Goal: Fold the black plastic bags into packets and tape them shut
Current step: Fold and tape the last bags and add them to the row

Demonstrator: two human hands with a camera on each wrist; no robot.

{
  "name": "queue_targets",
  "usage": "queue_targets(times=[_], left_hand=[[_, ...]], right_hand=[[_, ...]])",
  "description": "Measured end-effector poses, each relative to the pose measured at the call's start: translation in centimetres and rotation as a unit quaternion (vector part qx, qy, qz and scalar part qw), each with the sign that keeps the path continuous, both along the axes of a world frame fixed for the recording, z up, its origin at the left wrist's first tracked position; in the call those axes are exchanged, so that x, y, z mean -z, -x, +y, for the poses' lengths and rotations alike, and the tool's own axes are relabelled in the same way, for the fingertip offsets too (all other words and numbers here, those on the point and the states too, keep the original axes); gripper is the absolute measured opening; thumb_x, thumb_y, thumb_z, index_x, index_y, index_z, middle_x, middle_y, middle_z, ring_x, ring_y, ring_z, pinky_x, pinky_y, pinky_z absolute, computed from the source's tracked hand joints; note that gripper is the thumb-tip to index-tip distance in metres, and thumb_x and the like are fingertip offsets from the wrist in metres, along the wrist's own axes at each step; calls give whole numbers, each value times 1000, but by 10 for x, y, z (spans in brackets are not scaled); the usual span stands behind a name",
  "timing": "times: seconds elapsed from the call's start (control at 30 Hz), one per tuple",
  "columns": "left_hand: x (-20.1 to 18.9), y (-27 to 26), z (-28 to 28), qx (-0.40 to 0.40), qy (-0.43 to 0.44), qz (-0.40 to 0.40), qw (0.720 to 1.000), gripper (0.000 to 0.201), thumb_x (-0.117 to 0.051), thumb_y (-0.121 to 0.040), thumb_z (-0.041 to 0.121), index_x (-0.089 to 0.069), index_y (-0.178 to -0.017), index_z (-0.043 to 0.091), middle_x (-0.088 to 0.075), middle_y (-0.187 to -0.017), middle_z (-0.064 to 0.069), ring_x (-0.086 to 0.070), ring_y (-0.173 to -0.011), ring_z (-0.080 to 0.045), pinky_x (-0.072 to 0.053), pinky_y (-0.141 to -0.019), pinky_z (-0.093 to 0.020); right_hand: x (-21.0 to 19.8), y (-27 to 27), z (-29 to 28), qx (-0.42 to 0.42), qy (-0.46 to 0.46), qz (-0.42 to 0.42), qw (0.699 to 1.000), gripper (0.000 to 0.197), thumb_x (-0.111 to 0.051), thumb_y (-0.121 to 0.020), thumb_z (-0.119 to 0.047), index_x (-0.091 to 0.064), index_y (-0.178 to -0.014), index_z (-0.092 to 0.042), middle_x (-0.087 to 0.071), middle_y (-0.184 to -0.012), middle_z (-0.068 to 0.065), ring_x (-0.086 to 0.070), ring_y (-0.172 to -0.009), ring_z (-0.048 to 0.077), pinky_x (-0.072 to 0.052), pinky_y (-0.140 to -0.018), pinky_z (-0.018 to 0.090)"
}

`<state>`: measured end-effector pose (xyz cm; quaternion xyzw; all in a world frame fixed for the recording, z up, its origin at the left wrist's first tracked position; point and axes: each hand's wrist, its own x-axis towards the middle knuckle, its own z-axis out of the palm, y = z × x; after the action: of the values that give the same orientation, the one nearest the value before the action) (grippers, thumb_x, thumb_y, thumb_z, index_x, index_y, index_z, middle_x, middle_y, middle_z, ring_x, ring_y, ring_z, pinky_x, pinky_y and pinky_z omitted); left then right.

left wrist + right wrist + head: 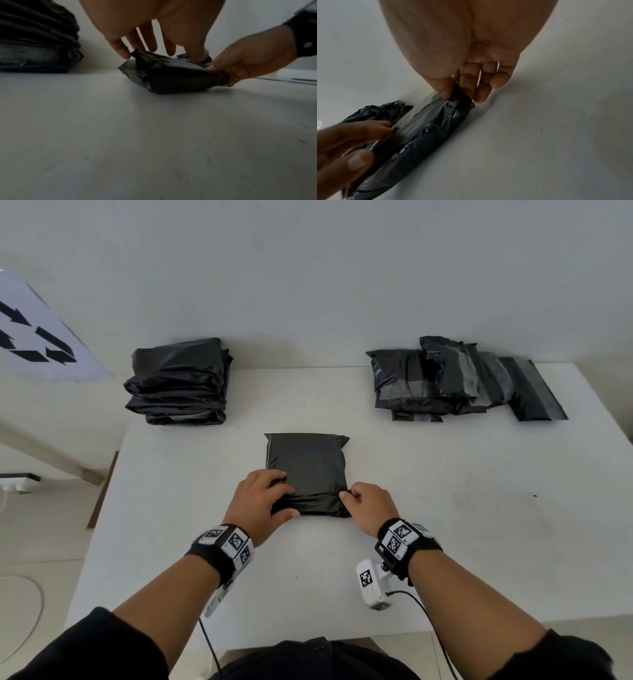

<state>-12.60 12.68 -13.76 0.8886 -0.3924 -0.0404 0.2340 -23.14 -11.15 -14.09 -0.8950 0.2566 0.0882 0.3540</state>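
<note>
A black plastic bag packet (306, 467) lies flat in the middle of the white table (462, 508), its near end folded up into a flap. My left hand (263, 498) holds the flap's left end, fingers on top and thumb at the near edge. My right hand (364, 506) pinches the flap's right end between thumb and forefinger. The left wrist view shows the packet (171, 77) from table height, with my left hand (171, 27) above it and my right hand (248, 58) at its end. In the right wrist view my right hand (462, 54) pinches the crinkled bag (423, 135), and my left hand (347, 142) holds it lower left.
A stack of filled black packets (178, 383) stands at the table's back left, against the wall. A loose pile of flat black bags with shiny strips (452, 381) lies at the back right. A white sheet with recycling arrows (41, 337) leans at the left, off the table.
</note>
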Motion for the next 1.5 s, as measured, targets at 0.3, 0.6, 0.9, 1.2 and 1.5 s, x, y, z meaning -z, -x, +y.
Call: queue_targets(times=[0.3,0.6,0.9,1.2,1.5], left_hand=[[3,-11,-11,-42,9,41,998,21,-80,-77,35,-78,-95,23,-68,-107,7,-47,-112,-19,-37,-97,-26],[0,-7,-20,-88,6,64,994,15,-79,-79,29,-79,-92,21,-68,-106,5,-45,-114,-22,-34,-99,-25],[-12,0,-37,-105,-57,53,991,38,-76,-74,55,-72,-89,21,-58,-102,5,-42,-113,-20,-41,-95,-31],[-8,9,-66,-107,-29,83,990,31,-79,-74,46,-69,-84,19,-54,-102,2,-38,-113,-20,-42,-89,-29],[-8,32,-129,-36,-28,90,995,32,-79,-75,46,-69,-86,18,-54,-103,2,-37,-114,-20,-39,-89,-25]], right_hand=[[2,12,-9,26,-24,0,999,36,-57,-96,-39,-51,-65,-22,-52,-60,-6,-50,-63,15,-36,-56,25],[-13,2,7,3,53,-50,997,60,-67,-76,-68,-56,-119,-27,-52,-120,-3,-49,-111,16,-48,-93,36],[-8,-16,22,7,91,-1,996,57,-68,-79,-62,-53,-122,-28,-51,-123,0,-51,-113,22,-48,-91,38],[-5,30,-19,178,33,-62,982,36,-53,-94,-53,-63,-105,-20,-67,-101,-3,-61,-96,20,-50,-83,34],[-1,105,-83,324,89,7,942,25,-48,-100,-38,-64,-102,-19,-70,-97,3,-62,-92,26,-52,-78,36]])
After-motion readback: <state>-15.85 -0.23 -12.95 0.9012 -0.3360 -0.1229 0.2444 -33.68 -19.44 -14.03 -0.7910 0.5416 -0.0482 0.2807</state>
